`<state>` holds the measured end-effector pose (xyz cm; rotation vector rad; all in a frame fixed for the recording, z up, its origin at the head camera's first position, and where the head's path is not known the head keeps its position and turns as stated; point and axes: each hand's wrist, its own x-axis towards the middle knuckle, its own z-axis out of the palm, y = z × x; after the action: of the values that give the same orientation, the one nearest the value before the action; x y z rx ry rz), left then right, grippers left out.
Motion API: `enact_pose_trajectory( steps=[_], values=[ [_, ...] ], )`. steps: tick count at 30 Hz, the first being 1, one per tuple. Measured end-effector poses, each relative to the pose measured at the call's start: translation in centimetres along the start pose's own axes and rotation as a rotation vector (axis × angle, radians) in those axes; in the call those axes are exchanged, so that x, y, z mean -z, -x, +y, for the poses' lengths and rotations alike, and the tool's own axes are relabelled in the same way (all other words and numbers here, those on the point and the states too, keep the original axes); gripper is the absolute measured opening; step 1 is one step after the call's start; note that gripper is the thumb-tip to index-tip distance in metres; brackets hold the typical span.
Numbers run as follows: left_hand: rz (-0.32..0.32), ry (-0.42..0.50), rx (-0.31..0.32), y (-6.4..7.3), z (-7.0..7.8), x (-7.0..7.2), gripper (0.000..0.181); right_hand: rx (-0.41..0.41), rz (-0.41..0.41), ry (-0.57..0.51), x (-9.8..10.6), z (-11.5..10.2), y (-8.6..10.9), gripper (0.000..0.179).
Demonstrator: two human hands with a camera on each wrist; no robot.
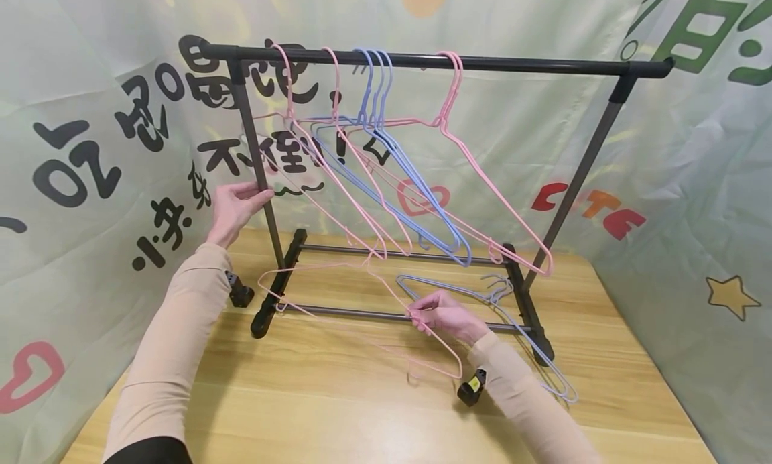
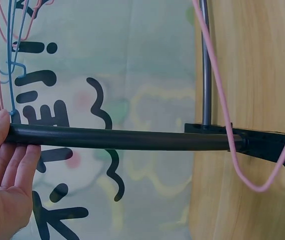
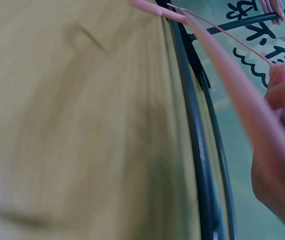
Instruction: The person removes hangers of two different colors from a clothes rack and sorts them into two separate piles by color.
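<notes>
My left hand [image 1: 235,209] grips the left post [image 1: 274,233] of a black clothes rack, thumb on one side and fingers on the other. In the left wrist view, the post [image 2: 132,139] runs out past the fingertips. My right hand [image 1: 446,314] pinches one arm of a pink hanger [image 1: 445,346], held low in front of the rack's base. Its hook end lies near the lower corners of the hanging hangers. Up close in the right wrist view, the hanger [image 3: 242,95] is blurred and crosses in front of the hand.
Several pink hangers [image 1: 506,202] and blue hangers [image 1: 364,92] hang from the rack's top bar [image 1: 531,64]. Blue hangers [image 1: 443,285] lie at the right of the base, over its lower rail [image 1: 350,311]. The rack stands on a wooden table [image 1: 301,410], with printed cloth [image 1: 681,182] around it.
</notes>
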<state>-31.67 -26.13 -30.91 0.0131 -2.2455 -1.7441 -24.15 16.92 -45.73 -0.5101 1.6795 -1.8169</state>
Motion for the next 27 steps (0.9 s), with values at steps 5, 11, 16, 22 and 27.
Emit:
enact_pose_trajectory(
  steps=[5, 11, 16, 22, 27],
  values=[
    [0.002, 0.002, 0.005, 0.0, 0.1, 0.0, 0.05, -0.012, 0.01, -0.038, -0.7, 0.9, -0.9, 0.026],
    [0.002, -0.009, 0.005, 0.0, 0.2, 0.1, 0.05, -0.002, 0.008, -0.033, -1.2, 1.3, -1.4, 0.019],
    [0.01, -0.008, 0.009, 0.0, 0.1, 0.0, 0.051, -0.021, 0.023, -0.021, -1.9, 1.8, -2.0, 0.033],
    [0.008, -0.006, 0.007, 0.1, 0.0, 0.1, 0.05, -0.067, 0.064, 0.063, -2.7, 2.3, -3.2, 0.035],
    [0.002, -0.001, -0.003, 0.2, 0.1, 0.0, 0.049, -0.064, 0.121, 0.166, -3.8, 2.6, -4.2, 0.029]
  ],
)
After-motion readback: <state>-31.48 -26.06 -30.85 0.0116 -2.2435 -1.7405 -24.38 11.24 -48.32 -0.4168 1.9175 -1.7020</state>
